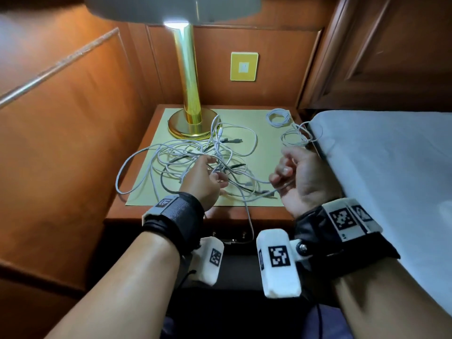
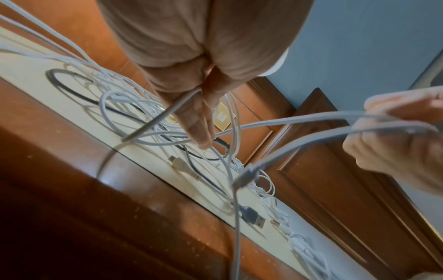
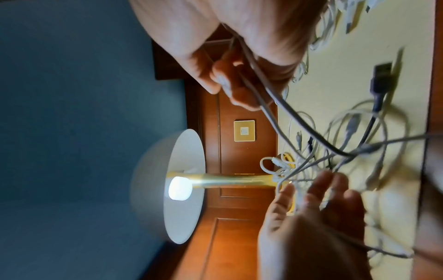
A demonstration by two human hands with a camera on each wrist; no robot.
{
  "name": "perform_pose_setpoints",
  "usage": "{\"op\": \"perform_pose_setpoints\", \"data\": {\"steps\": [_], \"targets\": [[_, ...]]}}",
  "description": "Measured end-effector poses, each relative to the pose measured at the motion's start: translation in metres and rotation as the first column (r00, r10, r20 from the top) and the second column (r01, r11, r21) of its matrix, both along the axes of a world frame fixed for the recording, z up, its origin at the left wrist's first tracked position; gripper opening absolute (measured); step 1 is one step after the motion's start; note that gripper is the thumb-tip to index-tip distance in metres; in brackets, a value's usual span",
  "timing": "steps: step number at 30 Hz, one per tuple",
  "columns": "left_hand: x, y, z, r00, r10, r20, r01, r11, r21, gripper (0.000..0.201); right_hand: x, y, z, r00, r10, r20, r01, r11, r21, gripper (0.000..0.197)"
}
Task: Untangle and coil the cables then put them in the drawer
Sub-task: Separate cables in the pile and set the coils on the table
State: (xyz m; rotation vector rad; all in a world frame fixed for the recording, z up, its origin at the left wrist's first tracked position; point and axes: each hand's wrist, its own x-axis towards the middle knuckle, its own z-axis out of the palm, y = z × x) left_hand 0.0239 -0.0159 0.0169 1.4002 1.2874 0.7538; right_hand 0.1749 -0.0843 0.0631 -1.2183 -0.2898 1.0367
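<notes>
A tangle of white and dark cables point(image 1: 195, 155) lies on the yellow mat point(image 1: 266, 152) of the nightstand point(image 1: 171, 214). My right hand point(image 1: 291, 172) is raised over the mat's right side, fingers curled round a grey-white cable point(image 1: 259, 181) that runs left into the tangle. The right wrist view shows the same grip on that cable point(image 3: 275, 117). My left hand point(image 1: 208, 177) reaches into the tangle with straight fingers point(image 2: 199, 123), and a strand slips between them. Two coiled white cables point(image 1: 278, 117) point(image 1: 294, 139) lie at the back right. One cable hangs over the front edge by the drawer handle point(image 1: 232, 238).
A brass lamp point(image 1: 188, 94) stands at the back left of the mat, lit, with cables against its base. A bed point(image 1: 391, 155) borders the nightstand on the right and wood panelling on the left. A dark USB plug point(image 2: 254, 217) lies near the front edge.
</notes>
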Motion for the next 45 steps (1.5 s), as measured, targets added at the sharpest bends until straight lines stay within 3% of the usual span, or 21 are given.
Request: {"op": "perform_pose_setpoints", "data": {"steps": [2, 3, 5, 7, 10, 12, 15, 19, 23, 25, 27, 31, 33, 36, 38, 41, 45], "targets": [[0.001, 0.002, 0.001, 0.997, 0.03, 0.074, -0.024, 0.996, -0.085, 0.032, -0.002, 0.0, -0.011, 0.94, 0.077, 0.332, -0.029, 0.989, -0.148, 0.027], [0.003, 0.001, 0.003, 0.993, 0.047, 0.108, -0.034, 0.993, -0.117, 0.032, -0.003, -0.002, -0.015, 0.838, 0.141, 0.526, -0.029, 0.976, -0.215, 0.027], [0.005, 0.0, 0.005, 0.987, 0.072, 0.147, -0.049, 0.987, -0.151, 0.033, -0.009, -0.006, -0.02, 0.547, 0.319, 0.774, -0.042, 0.934, -0.356, 0.027], [0.007, -0.001, 0.007, 0.981, 0.088, 0.173, -0.058, 0.984, -0.17, 0.035, -0.011, -0.009, -0.023, 0.308, 0.494, 0.813, -0.047, 0.862, -0.505, 0.028], [0.01, 0.001, 0.007, 0.976, 0.09, 0.2, -0.058, 0.986, -0.159, 0.043, -0.014, -0.009, -0.026, 0.173, 0.739, 0.651, -0.101, 0.671, -0.734, 0.032], [0.01, 0.001, 0.006, 0.97, 0.1, 0.222, -0.067, 0.986, -0.154, 0.046, -0.015, -0.006, -0.031, 0.129, 0.77, 0.625, -0.096, 0.637, -0.765, 0.03], [0.01, 0.003, 0.005, 0.952, 0.142, 0.273, -0.094, 0.979, -0.183, 0.043, -0.017, -0.001, -0.03, 0.193, 0.643, 0.741, -0.059, 0.762, -0.645, 0.025], [0.01, 0.005, 0.006, 0.949, 0.175, 0.264, -0.118, 0.969, -0.218, 0.021, -0.014, 0.008, -0.019, 0.468, 0.273, 0.841, -0.021, 0.954, -0.299, 0.033], [0.011, 0.006, 0.005, 0.956, 0.177, 0.234, -0.14, 0.976, -0.167, 0.018, -0.006, 0.016, -0.01, 0.772, -0.013, 0.636, 0.08, 0.994, -0.077, 0.043], [0.012, 0.005, 0.005, 0.954, 0.172, 0.246, -0.138, 0.979, -0.149, 0.019, -0.004, 0.017, -0.007, 0.848, -0.117, 0.517, 0.117, 0.993, 0.033, 0.045], [0.013, 0.007, 0.003, 0.952, 0.178, 0.251, -0.147, 0.98, -0.134, 0.018, -0.004, 0.016, -0.007, 0.853, -0.138, 0.503, 0.12, 0.99, 0.068, 0.047], [0.01, 0.01, 0.007, 0.934, 0.241, 0.263, -0.211, 0.968, -0.138, 0.02, -0.001, 0.015, -0.003, 0.877, -0.148, 0.456, 0.087, 0.985, 0.152, 0.031], [0.006, 0.011, 0.009, 0.918, 0.289, 0.271, -0.251, 0.953, -0.167, 0.027, 0.001, 0.014, 0.001, 0.89, -0.173, 0.422, 0.105, 0.978, 0.179, 0.036], [0.0, 0.013, 0.004, 0.948, 0.271, 0.169, -0.266, 0.963, -0.055, 0.05, 0.006, 0.012, 0.005, 0.918, -0.246, 0.312, 0.179, 0.957, 0.228, 0.034], [-0.003, 0.013, 0.001, 0.961, 0.25, 0.118, -0.251, 0.968, -0.005, 0.05, 0.01, 0.012, 0.006, 0.921, -0.275, 0.275, 0.225, 0.953, 0.201, 0.036], [-0.004, 0.013, 0.0, 0.976, 0.2, 0.085, -0.203, 0.979, 0.027, 0.047, 0.013, 0.012, 0.003, 0.937, -0.213, 0.277, 0.189, 0.976, 0.113, 0.03], [-0.004, 0.012, 0.004, 0.976, 0.22, 0.006, -0.22, 0.973, 0.074, 0.044, 0.007, 0.013, 0.003, 0.961, -0.159, 0.227, 0.13, 0.982, 0.139, 0.033]]}}
